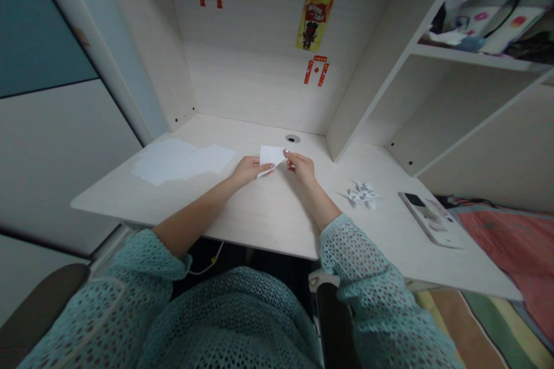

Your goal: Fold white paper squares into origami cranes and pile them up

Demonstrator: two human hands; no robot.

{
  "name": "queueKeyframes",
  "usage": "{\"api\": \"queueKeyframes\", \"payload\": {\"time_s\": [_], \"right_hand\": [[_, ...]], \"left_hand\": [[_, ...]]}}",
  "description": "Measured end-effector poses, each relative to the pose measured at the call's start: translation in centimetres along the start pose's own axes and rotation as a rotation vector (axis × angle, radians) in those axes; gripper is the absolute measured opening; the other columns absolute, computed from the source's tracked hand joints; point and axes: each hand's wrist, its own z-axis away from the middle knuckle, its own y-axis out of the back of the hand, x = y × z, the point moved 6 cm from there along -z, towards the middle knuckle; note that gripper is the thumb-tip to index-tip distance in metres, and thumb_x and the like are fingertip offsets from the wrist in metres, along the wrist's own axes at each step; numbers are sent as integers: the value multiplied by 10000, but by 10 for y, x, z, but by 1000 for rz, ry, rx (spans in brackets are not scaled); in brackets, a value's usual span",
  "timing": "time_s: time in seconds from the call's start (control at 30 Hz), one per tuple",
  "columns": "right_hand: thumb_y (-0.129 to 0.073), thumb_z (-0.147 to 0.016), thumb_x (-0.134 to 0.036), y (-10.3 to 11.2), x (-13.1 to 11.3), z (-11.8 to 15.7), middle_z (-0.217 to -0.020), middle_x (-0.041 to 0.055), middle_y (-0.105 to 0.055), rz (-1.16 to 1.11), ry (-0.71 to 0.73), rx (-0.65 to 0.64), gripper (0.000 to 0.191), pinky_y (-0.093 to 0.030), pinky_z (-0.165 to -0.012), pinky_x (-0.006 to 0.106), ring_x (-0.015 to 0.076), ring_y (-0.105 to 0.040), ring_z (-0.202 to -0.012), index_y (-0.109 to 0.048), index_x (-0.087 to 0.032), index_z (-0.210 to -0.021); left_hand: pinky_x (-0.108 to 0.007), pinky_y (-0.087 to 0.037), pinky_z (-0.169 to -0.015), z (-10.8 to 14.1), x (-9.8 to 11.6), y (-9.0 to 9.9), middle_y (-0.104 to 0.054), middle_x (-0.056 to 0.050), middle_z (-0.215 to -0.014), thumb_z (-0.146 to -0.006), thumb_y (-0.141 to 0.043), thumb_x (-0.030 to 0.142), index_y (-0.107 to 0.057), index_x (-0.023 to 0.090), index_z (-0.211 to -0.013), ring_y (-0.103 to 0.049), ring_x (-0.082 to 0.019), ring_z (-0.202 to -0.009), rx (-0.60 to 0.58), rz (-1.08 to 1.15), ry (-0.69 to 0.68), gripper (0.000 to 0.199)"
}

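A person in a mint-green openwork top (242, 317) works a small piece of white paper (270, 154) between two bare hands over a pale desk (259, 228). The left hand (248, 168) grips the paper at its lower left, thumb laid flat across the face and pointing toward the right hand, with fingertips showing just beneath the lower edge. The right hand (302, 166) pinches the opposite side narrowly, thumb and forefinger closed at the corner, the other fingers curled toward the palm. The paper spans the gap between the hands, which stand near each other without touching. To the left of the left hand, loose white sheets (173, 160) lie spread and overlapping. To the right of the right hand and nearer the wearer sits a cluster of pointed folded paper pieces (362, 195); farther right lies a phone (428, 219). Just beyond the hands is a round cable hole (292, 139).
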Motion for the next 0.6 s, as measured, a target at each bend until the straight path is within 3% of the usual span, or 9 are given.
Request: {"api": "queueKeyframes", "payload": {"time_s": [0.27,0.6], "right_hand": [[-723,-560,-522,6,-4,-2,-590,2,-564,37,13,7,372,-367,-501,220,96,-475,-543,-598,-172,-566],[-699,-569,-557,9,-2,-5,-600,3,-593,10,-38,-1,390,-363,-512,226,99,-488,-553,-599,-180,-584]], "left_hand": [[-228,-418,-579,7,11,-2,-710,-103,-750,-589,-755,415,-715,99,-737,-615,-160,-650,41,-20,23,352],[-270,-467,-672,8,14,-1,-714,-109,-775,-560,-776,425,-712,96,-770,-640,-179,-689,70,9,26,396]]}}
